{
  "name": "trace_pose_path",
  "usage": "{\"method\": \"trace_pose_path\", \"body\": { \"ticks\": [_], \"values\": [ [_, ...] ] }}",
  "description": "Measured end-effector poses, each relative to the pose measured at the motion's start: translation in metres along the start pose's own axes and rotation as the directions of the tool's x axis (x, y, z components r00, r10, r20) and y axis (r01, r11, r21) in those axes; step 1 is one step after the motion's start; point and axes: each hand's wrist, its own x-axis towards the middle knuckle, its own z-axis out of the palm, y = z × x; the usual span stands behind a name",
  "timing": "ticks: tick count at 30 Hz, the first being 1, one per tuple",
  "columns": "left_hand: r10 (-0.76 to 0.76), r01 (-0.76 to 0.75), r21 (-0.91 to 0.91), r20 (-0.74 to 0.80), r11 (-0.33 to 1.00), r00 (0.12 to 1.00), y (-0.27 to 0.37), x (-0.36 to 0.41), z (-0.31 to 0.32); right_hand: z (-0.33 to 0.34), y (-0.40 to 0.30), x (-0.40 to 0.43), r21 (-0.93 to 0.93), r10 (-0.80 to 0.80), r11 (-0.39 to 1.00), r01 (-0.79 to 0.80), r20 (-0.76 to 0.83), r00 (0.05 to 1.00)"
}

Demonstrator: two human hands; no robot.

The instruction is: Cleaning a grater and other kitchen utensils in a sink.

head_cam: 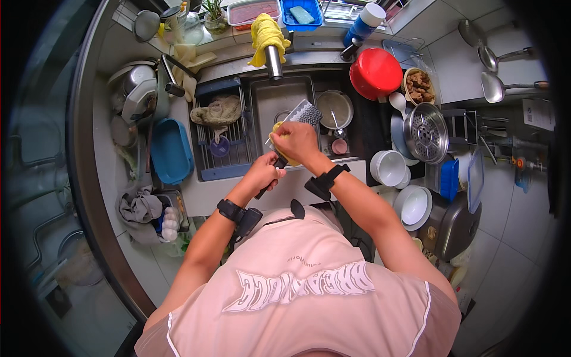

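Note:
Over the front of the steel sink (261,91), my left hand (263,172) grips the black handle (280,161) of a kitchen knife. The knife's broad blade (305,112) carries a dark speckled pattern and slants away to the upper right. My right hand (296,140) presses a yellow cloth (277,128) around the blade near the handle, hiding part of both. Right of the blade, a round bowl (348,111) in the sink holds a metal spoon (339,133). A small pink cup (339,146) sits just in front of that bowl.
A rack (207,163) over the sink's left side bears a wrung greyish cloth (218,111). Above the basin, a second yellow cloth (263,38) drapes the faucet (274,67). A blue basin (169,151) stands left; a red pot (375,73), steamer insert (426,134) and white bowls (388,168) crowd the right.

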Motion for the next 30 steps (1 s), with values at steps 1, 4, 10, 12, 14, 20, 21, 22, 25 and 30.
{"method": "trace_pose_path", "body": {
  "ticks": [1,4,10,12,14,20,21,22,25,30],
  "values": [
    [-0.005,0.005,-0.033,0.003,0.999,1.0,0.0,-0.002,0.002,0.001,-0.003,-0.005,0.022,-0.057,0.998,0.057,0.01,0.998],
    [0.007,-0.007,0.008,0.008,1.0,1.0,-0.005,0.001,-0.004,-0.003,0.013,0.005,-0.006,-0.006,1.0,0.005,-0.03,1.0],
    [-0.01,0.009,0.059,0.016,0.998,1.0,-0.011,-0.006,-0.008,-0.037,0.064,0.046,-0.153,0.164,0.969,-0.194,-0.189,0.968],
    [-0.019,0.019,0.032,0.014,0.999,1.0,-0.009,-0.008,-0.008,-0.028,0.061,0.043,-0.09,0.147,0.982,-0.167,-0.191,0.97],
    [-0.028,0.028,0.004,0.009,1.0,1.0,-0.007,-0.009,-0.009,-0.017,0.048,0.031,-0.009,0.061,0.998,-0.063,-0.137,0.989],
    [0.006,-0.007,0.05,0.036,0.999,0.999,-0.012,-0.005,-0.011,-0.015,0.04,0.03,-0.024,0.139,0.989,-0.147,-0.194,0.971],
    [-0.006,0.005,0.03,0.016,1.0,1.0,-0.012,-0.006,-0.009,-0.014,0.038,0.026,-0.026,0.14,0.989,-0.148,-0.197,0.97],
    [-0.016,0.016,0.009,-0.004,1.0,1.0,-0.012,-0.005,-0.007,-0.01,0.034,0.02,-0.018,0.117,0.993,-0.12,-0.134,0.984],
    [0.022,-0.019,0.063,-0.054,0.998,0.998,-0.009,-0.001,-0.009,-0.015,0.025,0.018,0.047,0.15,0.988,-0.149,-0.025,0.988],
    [0.001,0.004,0.089,-0.061,0.996,0.998,-0.007,-0.004,-0.009,-0.014,0.024,0.023,0.054,0.247,0.967,-0.249,0.039,0.968]
  ]
}}
